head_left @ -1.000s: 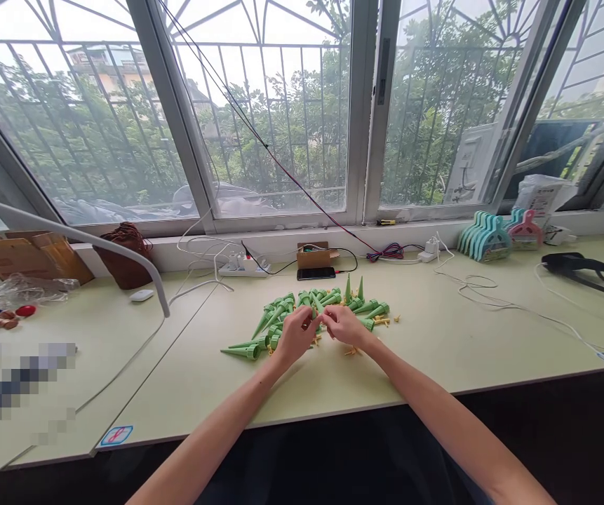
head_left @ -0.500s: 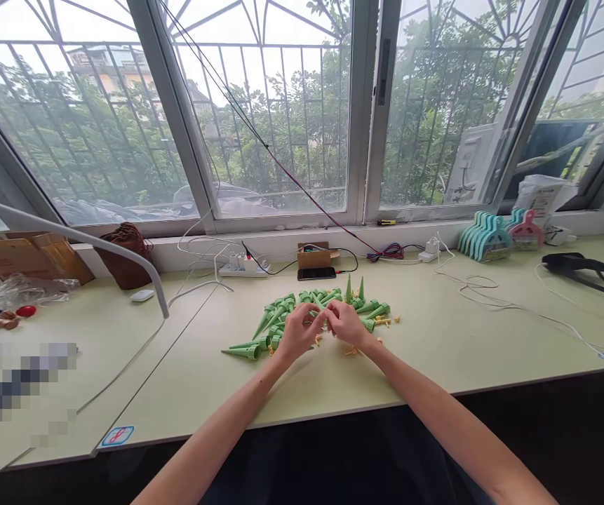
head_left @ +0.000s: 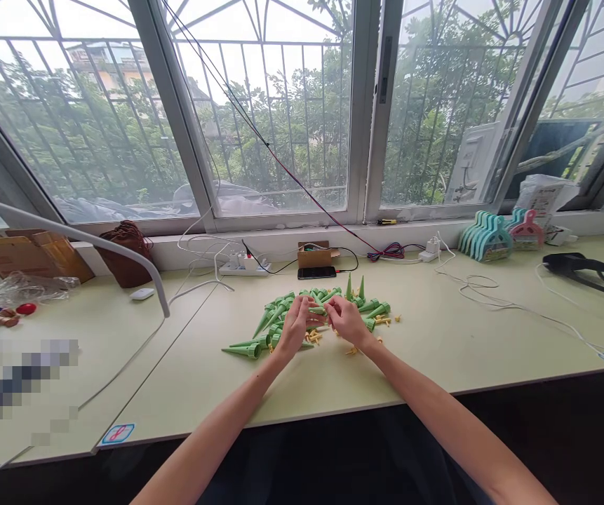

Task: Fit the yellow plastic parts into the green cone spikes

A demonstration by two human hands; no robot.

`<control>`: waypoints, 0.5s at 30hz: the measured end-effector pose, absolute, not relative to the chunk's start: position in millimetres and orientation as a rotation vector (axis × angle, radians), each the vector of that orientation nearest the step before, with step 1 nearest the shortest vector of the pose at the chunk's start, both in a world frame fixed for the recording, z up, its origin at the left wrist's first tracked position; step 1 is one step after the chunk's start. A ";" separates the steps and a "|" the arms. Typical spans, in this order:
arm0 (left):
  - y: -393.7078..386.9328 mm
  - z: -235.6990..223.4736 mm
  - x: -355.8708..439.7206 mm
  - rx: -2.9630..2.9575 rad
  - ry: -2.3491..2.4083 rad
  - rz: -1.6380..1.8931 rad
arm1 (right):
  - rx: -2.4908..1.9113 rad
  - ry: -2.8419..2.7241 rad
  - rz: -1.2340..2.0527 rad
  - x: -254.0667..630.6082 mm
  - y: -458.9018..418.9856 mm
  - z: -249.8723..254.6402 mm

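My left hand (head_left: 297, 320) is closed around a green plastic watering spike (head_left: 318, 310), which lies roughly level between both hands. At its right end my right hand (head_left: 344, 319) pinches, fingertips together; whether they grip the spike or a small part on it is hidden. Around and behind the hands lies a heap of similar green spikes (head_left: 280, 308), each a cone with a ribbed cap. Two spikes (head_left: 361, 287) stand upright at the back. Small yellow plastic pieces (head_left: 314, 337) are scattered below the hands, with others (head_left: 353, 350) by my right wrist.
A phone (head_left: 317, 272) and small cardboard box (head_left: 314, 256) sit behind the heap. Beside them is a white power strip (head_left: 245, 268). Teal hangers (head_left: 485, 237) stand at the back right, near black goggles (head_left: 588, 270). A white curved lamp arm (head_left: 138, 259) crosses the left side.
My left hand has turned and its fingers have straightened somewhat along the spike, exposing more yellow pieces beneath. My right hand has shifted slightly and still pinches at the right end.
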State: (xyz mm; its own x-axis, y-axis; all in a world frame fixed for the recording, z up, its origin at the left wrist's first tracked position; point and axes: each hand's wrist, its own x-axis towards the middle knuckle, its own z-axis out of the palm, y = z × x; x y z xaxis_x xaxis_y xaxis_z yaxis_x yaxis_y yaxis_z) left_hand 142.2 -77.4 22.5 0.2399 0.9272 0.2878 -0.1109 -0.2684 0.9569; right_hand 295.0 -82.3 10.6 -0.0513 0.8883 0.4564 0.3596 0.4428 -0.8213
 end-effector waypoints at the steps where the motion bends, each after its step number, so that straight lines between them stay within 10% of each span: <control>1: -77.2 22.9 142.5 1.454 0.823 1.245 | -1.110 -1.634 0.611 294.9 -82.2 10.4; 15: -79.7 23.4 140.8 1.460 0.839 1.260 | -1.096 -1.677 0.593 294.5 -81.6 5.7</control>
